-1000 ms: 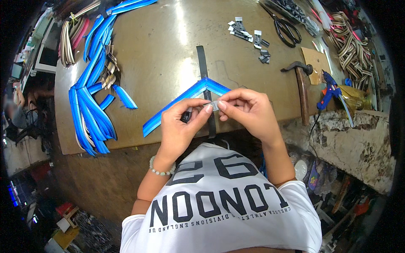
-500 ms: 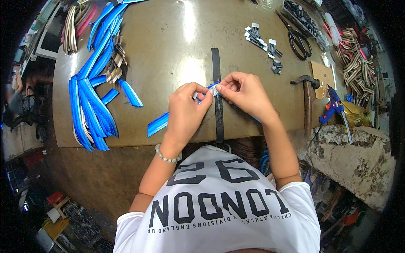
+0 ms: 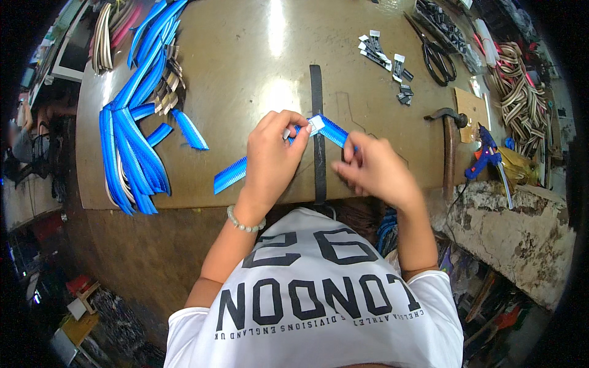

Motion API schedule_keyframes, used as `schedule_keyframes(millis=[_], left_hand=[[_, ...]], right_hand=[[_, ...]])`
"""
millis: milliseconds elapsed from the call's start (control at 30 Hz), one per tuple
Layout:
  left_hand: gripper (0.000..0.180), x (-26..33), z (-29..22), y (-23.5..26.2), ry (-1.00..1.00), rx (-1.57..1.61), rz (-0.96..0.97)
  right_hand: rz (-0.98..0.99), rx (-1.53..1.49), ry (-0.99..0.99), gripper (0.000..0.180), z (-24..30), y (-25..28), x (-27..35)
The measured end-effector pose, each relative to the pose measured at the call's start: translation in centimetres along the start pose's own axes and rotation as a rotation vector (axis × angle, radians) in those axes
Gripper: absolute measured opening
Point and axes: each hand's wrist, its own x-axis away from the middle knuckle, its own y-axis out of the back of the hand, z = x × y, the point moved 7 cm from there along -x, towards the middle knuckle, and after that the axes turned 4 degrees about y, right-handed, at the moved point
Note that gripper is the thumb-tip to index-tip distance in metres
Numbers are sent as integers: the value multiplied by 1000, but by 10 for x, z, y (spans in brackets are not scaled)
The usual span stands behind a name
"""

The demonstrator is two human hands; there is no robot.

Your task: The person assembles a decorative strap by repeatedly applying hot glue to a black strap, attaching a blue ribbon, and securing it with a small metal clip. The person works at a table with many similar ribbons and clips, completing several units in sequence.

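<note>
Over the middle of the table, my left hand (image 3: 273, 150) is closed in a pinch on a ribbed blue strap (image 3: 230, 175). One end of the strap slants out to the lower left, the other to the right. A small white label (image 3: 316, 124) lies on the strap beside my left fingertips. My right hand (image 3: 385, 172), a little blurred, is by the strap's right part with thumb and forefinger apart. I cannot tell whether its fingertips touch the strap. Beneath the strap, a black strip (image 3: 319, 172) runs front to back on the table.
Blue straps (image 3: 132, 144) are heaped at the left. To the right lie a hammer (image 3: 449, 147), scissors (image 3: 434, 55), a blue glue gun (image 3: 483, 153) and several black-and-white labels (image 3: 375, 50). Coiled striped straps (image 3: 518, 92) sit beyond the right edge of the brown table (image 3: 227, 80).
My right hand has left the label and moved right and toward me, its fingers parting. The label and the strap's right part now show. My left hand keeps its pinch.
</note>
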Motion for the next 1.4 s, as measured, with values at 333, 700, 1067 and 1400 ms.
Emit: schedule_keyframes(millis=[333, 700, 1067, 1400], left_hand=[[8, 2, 0, -1, 21, -13, 1], [10, 1, 5, -3, 32, -41, -4], [22, 9, -18, -13, -41, -411, 41], [30, 9, -23, -18, -53, -525, 81]], right_hand=[[-206, 87, 659, 15, 43, 23, -29], [19, -223, 345, 15, 24, 20, -74], [-406, 189, 698, 23, 57, 59, -95], [-997, 941, -361, 47, -107, 125, 62]])
